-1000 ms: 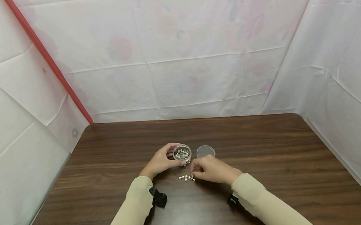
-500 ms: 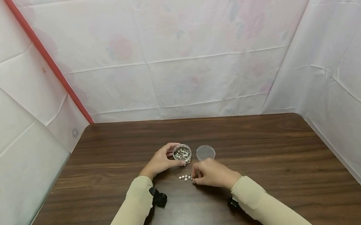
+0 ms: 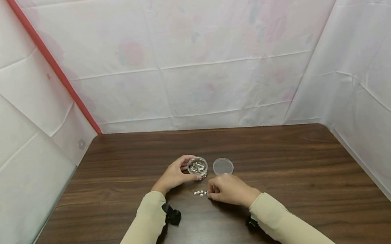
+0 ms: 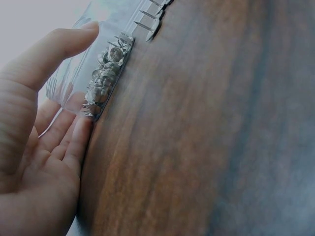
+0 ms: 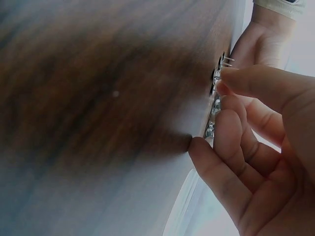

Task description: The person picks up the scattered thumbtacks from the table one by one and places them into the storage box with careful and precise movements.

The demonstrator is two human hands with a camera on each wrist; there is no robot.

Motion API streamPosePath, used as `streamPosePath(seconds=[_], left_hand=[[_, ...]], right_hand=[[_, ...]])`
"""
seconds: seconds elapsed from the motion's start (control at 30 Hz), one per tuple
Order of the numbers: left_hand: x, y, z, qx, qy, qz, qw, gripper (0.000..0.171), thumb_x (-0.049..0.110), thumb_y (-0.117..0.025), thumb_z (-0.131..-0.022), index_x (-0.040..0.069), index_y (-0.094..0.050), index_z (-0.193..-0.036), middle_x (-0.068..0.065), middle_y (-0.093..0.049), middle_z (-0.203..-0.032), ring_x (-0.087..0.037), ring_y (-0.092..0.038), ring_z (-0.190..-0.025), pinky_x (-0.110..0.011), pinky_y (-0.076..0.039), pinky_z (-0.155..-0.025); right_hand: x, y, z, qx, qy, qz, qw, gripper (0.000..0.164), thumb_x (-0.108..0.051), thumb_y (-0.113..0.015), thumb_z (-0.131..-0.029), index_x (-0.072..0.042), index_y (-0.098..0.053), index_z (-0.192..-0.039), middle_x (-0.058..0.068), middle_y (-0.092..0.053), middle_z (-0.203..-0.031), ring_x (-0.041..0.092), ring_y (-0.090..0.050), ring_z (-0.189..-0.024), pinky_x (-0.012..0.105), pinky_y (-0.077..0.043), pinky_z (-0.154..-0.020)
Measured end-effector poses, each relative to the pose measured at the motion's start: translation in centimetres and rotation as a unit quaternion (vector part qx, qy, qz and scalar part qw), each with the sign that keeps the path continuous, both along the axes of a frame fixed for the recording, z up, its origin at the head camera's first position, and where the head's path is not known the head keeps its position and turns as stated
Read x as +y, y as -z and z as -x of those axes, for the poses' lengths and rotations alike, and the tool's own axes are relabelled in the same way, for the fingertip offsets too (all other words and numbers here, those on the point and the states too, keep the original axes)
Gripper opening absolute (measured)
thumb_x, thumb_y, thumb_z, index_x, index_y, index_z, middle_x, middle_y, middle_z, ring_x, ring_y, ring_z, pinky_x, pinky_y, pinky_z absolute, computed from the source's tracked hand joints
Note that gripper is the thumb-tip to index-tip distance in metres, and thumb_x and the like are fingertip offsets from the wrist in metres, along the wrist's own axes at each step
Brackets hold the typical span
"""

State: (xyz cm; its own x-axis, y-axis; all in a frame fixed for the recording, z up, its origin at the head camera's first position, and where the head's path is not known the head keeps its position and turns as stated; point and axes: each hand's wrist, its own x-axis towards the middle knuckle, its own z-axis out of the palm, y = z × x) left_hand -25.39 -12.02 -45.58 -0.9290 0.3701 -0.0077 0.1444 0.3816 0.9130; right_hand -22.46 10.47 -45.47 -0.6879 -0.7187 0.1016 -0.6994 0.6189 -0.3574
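Observation:
My left hand grips a clear round plastic jar, thumb on the near side and fingers around the far side. Silver thumbtacks lie heaped inside the jar, piled against its base in the left wrist view. Just in front of it, a short row of loose thumbtacks sits on the table, points up. At the right end of that row, my right hand pinches a thumbtack between thumb and index finger, largely hidden by the fingertips. Its other fingers are bent, one touching the tabletop in the right wrist view.
A clear round lid lies flat on the brown wooden table, right of the jar and behind my right hand. Pale patterned cloth hangs along the back and both sides, with a red strip at the left corner.
Over the last second my right hand has shifted slightly toward me, down to the right end of the row, uncovering more of the lid. The left hand and jar stay put.

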Motion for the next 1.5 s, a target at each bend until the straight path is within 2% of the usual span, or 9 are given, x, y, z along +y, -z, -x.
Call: streamPosePath(seconds=[0.1,0.33,0.4,0.57,0.83,0.93,1.07,1.13,1.5], left_hand=[[0.0,0.2,0.0,0.003,-0.004,-0.003,1.0000,0.071,0.022,-0.081,-0.073,0.011,-0.046,-0.134,-0.017,-0.051,-0.130,-0.030,-0.047,-0.116,-0.051,-0.043,-0.096],[-0.3,2.9,1.6,0.001,-0.022,-0.002,0.9998,0.073,0.031,-0.085,-0.066,0.025,-0.050,-0.130,-0.006,-0.053,-0.127,-0.021,-0.049,-0.113,-0.050,-0.043,-0.097],[-0.4,3.2,1.8,0.002,-0.024,0.003,0.9997,0.073,0.035,-0.085,-0.064,0.029,-0.050,-0.128,-0.002,-0.054,-0.125,-0.018,-0.050,-0.112,-0.048,-0.044,-0.097],[-0.5,3.3,1.9,0.008,-0.022,0.007,0.9997,0.072,0.039,-0.085,-0.063,0.033,-0.050,-0.126,0.001,-0.055,-0.122,-0.015,-0.051,-0.109,-0.045,-0.045,-0.096],[-0.3,3.5,2.1,0.011,-0.013,-0.005,0.9998,0.073,0.035,-0.085,-0.064,0.027,-0.050,-0.128,-0.002,-0.057,-0.121,-0.016,-0.053,-0.107,-0.046,-0.046,-0.094],[-0.2,2.6,1.6,0.011,-0.009,-0.005,0.9999,0.072,0.031,-0.084,-0.067,0.022,-0.050,-0.130,-0.007,-0.056,-0.123,-0.020,-0.052,-0.109,-0.047,-0.046,-0.094],[-0.2,2.5,1.6,0.010,-0.013,-0.001,0.9999,0.071,0.034,-0.084,-0.066,0.025,-0.051,-0.128,-0.003,-0.056,-0.121,-0.017,-0.053,-0.108,-0.044,-0.047,-0.094],[-0.4,3.4,2.1,0.010,-0.016,0.000,0.9998,0.072,0.039,-0.085,-0.063,0.031,-0.051,-0.126,0.002,-0.056,-0.119,-0.012,-0.053,-0.106,-0.042,-0.047,-0.093],[-0.5,3.5,2.0,0.007,-0.011,-0.006,0.9999,0.070,0.037,-0.084,-0.066,0.029,-0.050,-0.127,-0.001,-0.055,-0.121,-0.015,-0.053,-0.107,-0.046,-0.047,-0.092]], right_hand=[[0.0,0.1,0.0,0.003,0.002,-0.003,1.000,0.011,-0.027,-0.069,-0.082,-0.025,-0.061,-0.075,-0.016,-0.050,-0.058,-0.003,-0.046,-0.052,0.019,-0.040,-0.046],[0.1,0.2,0.0,0.012,-0.001,0.000,1.000,0.012,-0.026,-0.069,-0.081,-0.024,-0.060,-0.074,-0.016,-0.050,-0.058,-0.002,-0.046,-0.053,0.019,-0.040,-0.046],[0.1,0.2,0.0,0.013,-0.003,0.002,1.000,0.011,-0.025,-0.069,-0.081,-0.024,-0.060,-0.074,-0.016,-0.050,-0.058,-0.003,-0.046,-0.053,0.018,-0.040,-0.046],[0.2,0.0,0.2,0.005,-0.013,0.021,1.000,0.009,-0.020,-0.068,-0.080,-0.022,-0.061,-0.074,-0.015,-0.050,-0.057,-0.002,-0.046,-0.052,0.018,-0.040,-0.047],[0.4,0.0,0.7,-0.023,-0.017,0.054,0.998,0.008,-0.016,-0.064,-0.083,-0.021,-0.061,-0.078,-0.014,-0.053,-0.058,-0.003,-0.046,-0.051,0.016,-0.041,-0.046],[0.4,-0.2,0.9,-0.024,-0.017,0.065,0.997,0.008,-0.013,-0.063,-0.083,-0.020,-0.060,-0.079,-0.014,-0.054,-0.059,-0.002,-0.046,-0.051,0.017,-0.042,-0.046],[0.5,-0.8,1.2,-0.023,-0.011,0.077,0.997,0.007,-0.012,-0.062,-0.083,-0.017,-0.059,-0.080,-0.013,-0.055,-0.059,-0.001,-0.048,-0.050,0.019,-0.043,-0.046],[0.5,-1.1,1.5,-0.026,-0.004,0.081,0.996,0.006,-0.013,-0.061,-0.085,-0.017,-0.059,-0.080,-0.013,-0.056,-0.058,-0.001,-0.048,-0.049,0.019,-0.043,-0.045],[0.0,-1.8,3.6,0.000,0.032,0.090,0.995,0.005,-0.021,-0.059,-0.089,-0.020,-0.060,-0.084,-0.012,-0.054,-0.061,0.001,-0.044,-0.048,0.020,-0.041,-0.044]])
